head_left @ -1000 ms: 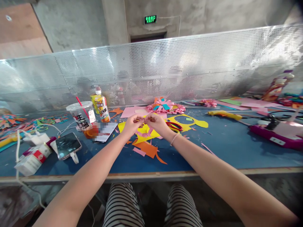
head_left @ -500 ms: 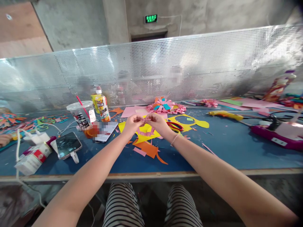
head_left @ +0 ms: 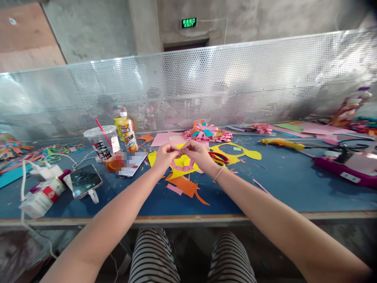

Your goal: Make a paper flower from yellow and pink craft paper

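My left hand [head_left: 165, 155] and my right hand [head_left: 199, 155] meet fingertip to fingertip above the table's middle, both closed in a pinch. Between and below them curves a pink fringed paper strip [head_left: 183, 169], its upper part hidden by my fingers. Under it lies yellow paper [head_left: 176, 175] with a cut edge. Scissors with red handles [head_left: 220, 158] rest just right of my right hand. Nearer to me are orange paper scraps [head_left: 188, 187] and a small pink piece [head_left: 174, 189]. Beyond my hands sits a pink paper flower [head_left: 203, 131] with blue and orange bits.
On the left stand a lidded plastic cup [head_left: 103, 147] with a red straw and a drink bottle [head_left: 129, 133]. A phone [head_left: 86, 182] leans beside a box and cables. To the right are a yellow-handled tool [head_left: 281, 143] and a purple device [head_left: 341, 171]. A perforated metal panel [head_left: 188, 86] backs the table.
My fingers have shifted slightly at the pink strip, and its curve now lies lower against the yellow paper. At the far left, another person's hand has left the view.
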Available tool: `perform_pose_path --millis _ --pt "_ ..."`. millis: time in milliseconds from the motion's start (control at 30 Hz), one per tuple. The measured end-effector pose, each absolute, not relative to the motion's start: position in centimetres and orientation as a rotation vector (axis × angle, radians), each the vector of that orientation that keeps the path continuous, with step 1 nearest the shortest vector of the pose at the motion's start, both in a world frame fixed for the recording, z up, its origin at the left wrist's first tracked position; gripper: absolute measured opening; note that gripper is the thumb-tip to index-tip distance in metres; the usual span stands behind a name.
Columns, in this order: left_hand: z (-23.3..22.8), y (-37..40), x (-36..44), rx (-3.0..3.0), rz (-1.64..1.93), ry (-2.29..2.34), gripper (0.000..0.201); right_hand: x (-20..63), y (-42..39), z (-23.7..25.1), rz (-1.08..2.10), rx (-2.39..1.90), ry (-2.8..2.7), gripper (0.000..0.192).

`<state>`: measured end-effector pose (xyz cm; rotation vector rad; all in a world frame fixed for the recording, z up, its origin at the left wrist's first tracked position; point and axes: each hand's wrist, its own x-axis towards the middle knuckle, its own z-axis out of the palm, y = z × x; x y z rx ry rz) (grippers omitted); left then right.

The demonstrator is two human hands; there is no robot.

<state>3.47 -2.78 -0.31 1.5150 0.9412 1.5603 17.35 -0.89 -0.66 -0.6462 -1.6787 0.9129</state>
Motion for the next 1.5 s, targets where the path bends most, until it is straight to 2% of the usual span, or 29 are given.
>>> perform_pose_path --millis 367,667,867,1200,1500 --pt "-0.3 -2.4 3.1 1.611 1.587 1.000 0.003 17.5 -1.4 -0.2 0.962 -0.665 -1.752 0.017" --pt "-0.8 -2.1 3.1 1.887 1.583 1.076 0.003 17.0 -1.3 -0.2 1.093 -0.664 -1.505 0.020" --pt "-0.7 -2.3 3.1 1.876 1.585 1.076 0.004 17.2 -0.9 -0.5 1.098 -0.667 -1.535 0.021" --pt "-0.7 -2.2 3.3 1.720 1.525 1.045 0.019 17.3 -0.9 -0.5 1.025 -0.696 -1.618 0.019" --pt "-0.6 -2.5 3.4 1.779 1.555 1.077 0.009 16.7 -1.9 -0.1 1.102 -0.690 -1.561 0.018"
